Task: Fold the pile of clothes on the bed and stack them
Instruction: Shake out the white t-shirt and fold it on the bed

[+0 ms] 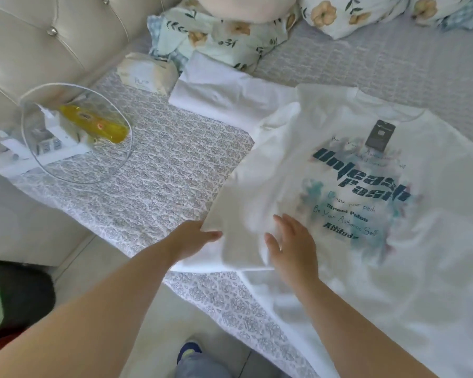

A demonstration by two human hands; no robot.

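Head view, left hand [194, 238] pinching white T-shirt [366, 214] edge, right hand [292, 249] flat on it.

A white T-shirt [352, 186] is lying spread front-up on the bed [161, 170], its chest showing a teal and dark printed design with lettering and a dark tag [380, 135] resting just below the neckline. Its left side is being turned inward, the edge lifting off the patterned cover into a soft fold. Beyond it, toward the pillows, a second white garment [224, 91] is lying folded flat into a neat rectangle, its near corner touching the shirt's sleeve.
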